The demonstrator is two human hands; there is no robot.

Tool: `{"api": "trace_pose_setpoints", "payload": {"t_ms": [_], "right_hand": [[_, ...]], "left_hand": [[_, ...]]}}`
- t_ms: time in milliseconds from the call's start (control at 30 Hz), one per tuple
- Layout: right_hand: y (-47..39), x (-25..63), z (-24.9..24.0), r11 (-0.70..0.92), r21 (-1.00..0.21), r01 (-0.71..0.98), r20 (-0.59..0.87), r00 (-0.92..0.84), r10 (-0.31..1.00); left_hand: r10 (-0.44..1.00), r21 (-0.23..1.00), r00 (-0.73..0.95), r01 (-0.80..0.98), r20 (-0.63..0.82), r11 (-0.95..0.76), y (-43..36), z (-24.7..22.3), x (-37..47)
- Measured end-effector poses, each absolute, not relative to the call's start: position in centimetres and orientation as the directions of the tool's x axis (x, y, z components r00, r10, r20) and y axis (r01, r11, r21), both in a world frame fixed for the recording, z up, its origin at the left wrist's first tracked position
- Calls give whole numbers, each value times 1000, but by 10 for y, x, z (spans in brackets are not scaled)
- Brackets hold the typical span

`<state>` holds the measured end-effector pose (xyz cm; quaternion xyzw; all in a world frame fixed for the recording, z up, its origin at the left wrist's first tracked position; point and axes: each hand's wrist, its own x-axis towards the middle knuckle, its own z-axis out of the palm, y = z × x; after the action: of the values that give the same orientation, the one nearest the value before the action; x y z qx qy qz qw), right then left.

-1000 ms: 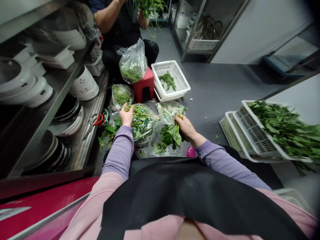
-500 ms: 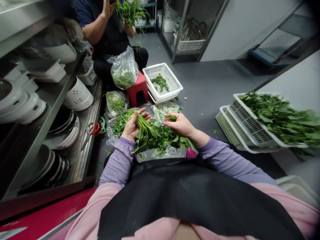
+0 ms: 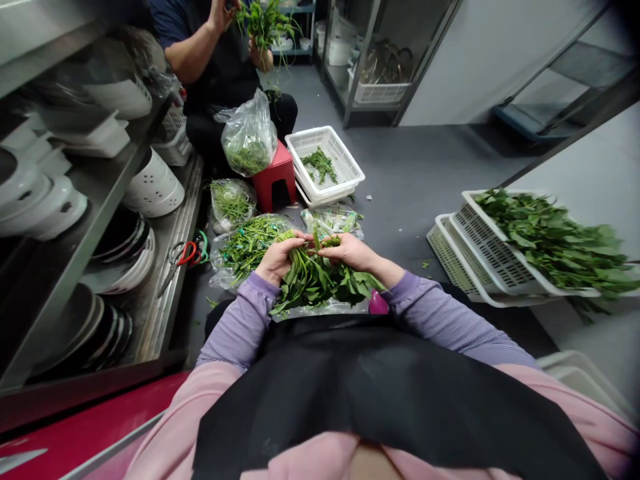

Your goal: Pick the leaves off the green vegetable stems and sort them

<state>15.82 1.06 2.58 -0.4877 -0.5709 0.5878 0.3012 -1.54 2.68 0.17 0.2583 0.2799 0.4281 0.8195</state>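
Note:
A bunch of leafy green vegetables (image 3: 313, 277) hangs over my lap, stems up and leaves drooping. My left hand (image 3: 281, 259) is closed round the stems on its left side. Close beside it, my right hand (image 3: 350, 252) pinches stems at the top of the greens, its fingertips nearly meeting the left ones. Just beyond my left hand, a pile of cut green stems (image 3: 250, 245) lies on clear plastic. Another clear plastic bag (image 3: 333, 219) with bits of green lies past my right hand.
White baskets of leafy greens (image 3: 500, 267) stand at right. Ahead are a white basket (image 3: 350, 177), a red stool (image 3: 275, 177) bearing a bagged bundle, and a co-worker (image 3: 200, 53) holding greens. Red-handled scissors (image 3: 187, 253) rest on the left shelf edge, near stacked dishes.
My left hand has closed round the stems and moved right, towards my right hand. The hands now almost meet over the bunch. The view has shifted slightly.

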Motion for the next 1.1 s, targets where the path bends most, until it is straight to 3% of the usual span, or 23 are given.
{"api": "trace_pose_setpoints", "payload": {"t_ms": [100,200,333,433,500,633,800,933,1000,1100], "right_hand": [[13,166,19,-168,-977,130,-205,-367,907],[18,180,11,-154,-987,35,-158,-279,947],[25,218,17,-53,-989,-135,-48,-35,998],[27,239,32,-107,-989,-100,-94,-128,987],[26,235,39,-175,-984,32,-177,-296,939],[25,193,38,-179,-959,219,-267,-493,828],[24,150,26,-206,-954,218,-299,-643,705],[21,147,15,-307,-950,53,-274,-608,745],[21,148,4,-324,-935,142,-346,-552,759],[29,149,-16,-233,-876,422,-404,-380,832]], "left_hand": [[876,721,410,-524,-253,453,28,4,-14],[899,802,346,-436,-270,409,31,3,-20],[969,976,123,-5,-215,217,45,-7,-40],[992,960,-21,252,-123,125,50,-9,-47],[990,979,63,173,-122,110,46,-4,-41],[935,967,333,-176,-119,186,27,12,-18],[934,896,322,-354,-153,268,20,18,-12],[907,799,309,-446,-286,404,26,17,-23],[900,761,268,-482,-343,433,31,18,-32],[931,758,147,-545,-335,359,40,25,-54]]}}
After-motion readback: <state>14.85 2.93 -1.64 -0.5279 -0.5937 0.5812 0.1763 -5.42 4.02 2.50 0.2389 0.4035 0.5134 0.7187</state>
